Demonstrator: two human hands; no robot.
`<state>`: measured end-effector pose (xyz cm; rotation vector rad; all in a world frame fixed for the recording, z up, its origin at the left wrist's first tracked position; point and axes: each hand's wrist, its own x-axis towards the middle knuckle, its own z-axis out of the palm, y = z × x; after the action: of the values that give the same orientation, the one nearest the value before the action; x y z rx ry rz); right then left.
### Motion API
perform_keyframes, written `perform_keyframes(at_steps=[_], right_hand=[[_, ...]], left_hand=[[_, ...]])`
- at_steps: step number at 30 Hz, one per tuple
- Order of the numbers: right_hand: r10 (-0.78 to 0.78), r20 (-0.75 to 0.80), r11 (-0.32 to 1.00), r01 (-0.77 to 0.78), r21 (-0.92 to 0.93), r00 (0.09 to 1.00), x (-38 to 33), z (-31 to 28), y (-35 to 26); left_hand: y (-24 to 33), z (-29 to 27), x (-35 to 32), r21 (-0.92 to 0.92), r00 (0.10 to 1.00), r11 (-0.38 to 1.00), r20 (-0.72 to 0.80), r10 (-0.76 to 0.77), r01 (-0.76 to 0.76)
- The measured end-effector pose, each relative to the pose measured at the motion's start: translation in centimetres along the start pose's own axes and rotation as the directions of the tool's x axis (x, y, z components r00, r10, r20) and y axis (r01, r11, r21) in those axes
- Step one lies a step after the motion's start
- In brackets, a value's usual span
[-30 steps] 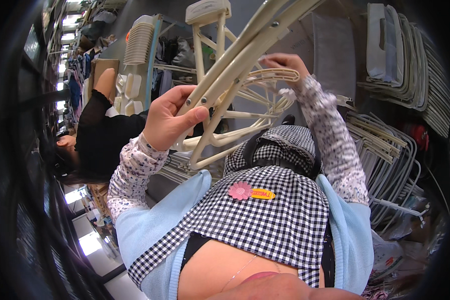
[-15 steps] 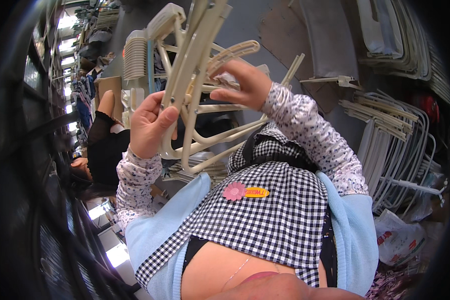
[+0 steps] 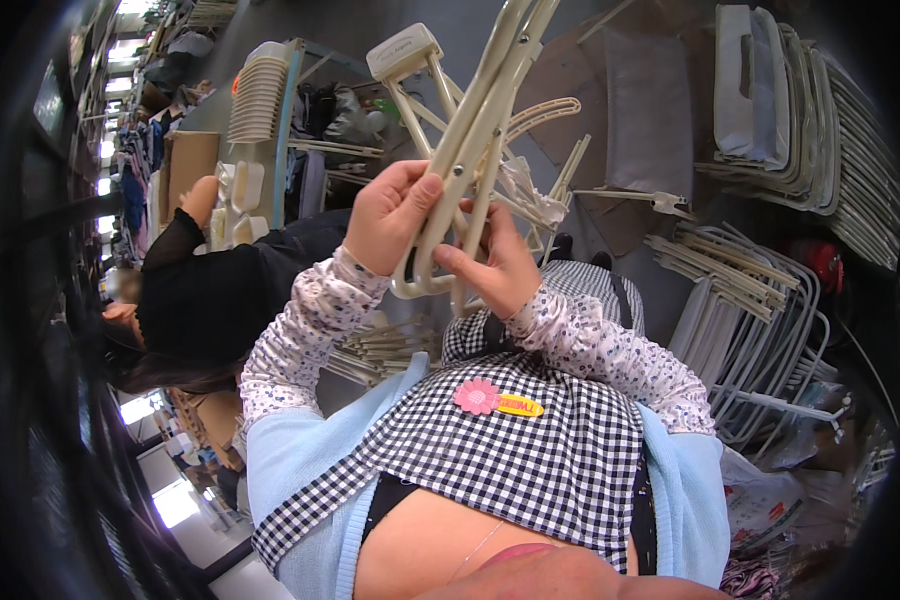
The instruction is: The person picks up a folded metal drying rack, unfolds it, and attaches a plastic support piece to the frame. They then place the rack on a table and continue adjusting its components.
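A cream tubular folding frame [image 3: 483, 110], with bolts along its bars, is held up in front of my chest, tilted with its top leaning to the right. My left hand [image 3: 382, 222] is closed around the outer bar near its lower bend, thumb on the front. My right hand [image 3: 505, 262] grips the inner bar just across from it, with its fingertips partly hidden behind the tube. Beyond the hands, the frame carries a pale block-shaped end piece [image 3: 406, 54] and a curved slotted strip [image 3: 543, 117]. Some crumpled clear plastic [image 3: 523, 190] shows beside the bars.
A person in black [image 3: 220, 290] is close on my left. Behind them stands a stack of ribbed cream pieces [image 3: 258, 95]. A grey panel [image 3: 650, 110] lies ahead. To the right are bundled tubular frames [image 3: 760, 310], stacked folding pieces [image 3: 810, 130] and a plastic bag [image 3: 760, 495].
The frame and my left hand have shifted right. My right hand has moved down from near the slotted strip and closed on the lower part of the inner bar.
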<state>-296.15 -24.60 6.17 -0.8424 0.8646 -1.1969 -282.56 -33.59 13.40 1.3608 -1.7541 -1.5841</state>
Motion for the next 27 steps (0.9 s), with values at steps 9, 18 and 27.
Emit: perform_keyframes(at_steps=[9, 18, 27], right_hand=[[0.159, -0.132, 0.987, -0.159, 0.011, 0.978, 0.5, -7.0, -1.9], [0.228, -0.375, 0.970, -0.245, 0.003, 0.899, -3.7, -23.2, -3.4], [0.200, -0.475, 0.964, -0.259, -0.060, 0.857, -5.7, -27.1, -3.7]], left_hand=[[-1.7, -2.4, -0.2, -0.020, 0.994, 0.994, 0.015, -0.104, 0.104], [-3.0, -3.8, -2.1, 0.425, 0.995, 0.901, 0.089, 0.053, -0.086], [-2.2, -5.7, -3.0, 0.460, 0.981, 0.874, 0.174, 0.085, -0.157]])
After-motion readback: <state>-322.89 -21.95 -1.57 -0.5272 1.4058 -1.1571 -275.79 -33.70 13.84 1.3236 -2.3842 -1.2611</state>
